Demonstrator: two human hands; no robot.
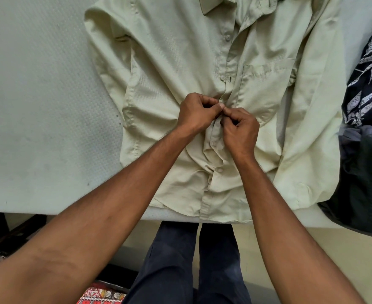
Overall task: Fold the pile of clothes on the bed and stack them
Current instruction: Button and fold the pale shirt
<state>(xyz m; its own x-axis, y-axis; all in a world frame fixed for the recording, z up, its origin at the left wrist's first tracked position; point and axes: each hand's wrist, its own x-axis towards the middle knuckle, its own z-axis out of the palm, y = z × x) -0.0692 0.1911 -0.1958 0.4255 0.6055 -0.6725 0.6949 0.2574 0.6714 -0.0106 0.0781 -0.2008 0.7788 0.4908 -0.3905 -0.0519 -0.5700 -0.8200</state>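
Progress looks early: a pale green button-up shirt (169, 62) lies face-up and spread out on the bed (38, 95), collar at the far end and hem at the near edge, and it has no fold in it yet. Both hands meet at the middle of its button placket (224, 84). The left hand (195, 111) has its fingers curled and pinches one edge of the placket, and the right hand (240, 126) is curled the same way and pinches the other edge, the fingertips of the two touching. I judge the step in hand to be fastening a button. The placket nearer the hem seems closed, while the stretch toward the collar gapes open. On the right side of the bed sits the unfolded pile (365, 150), touching the shirt's sleeve: a dark leaf-print garment (369, 80) over a grey piece (354, 132) and a dark green one (365, 183). No folded stack shows anywhere, so nearly all the folding and all the stacking remain. No basket, box or drawer is in view; the bed alone carries the clothes.
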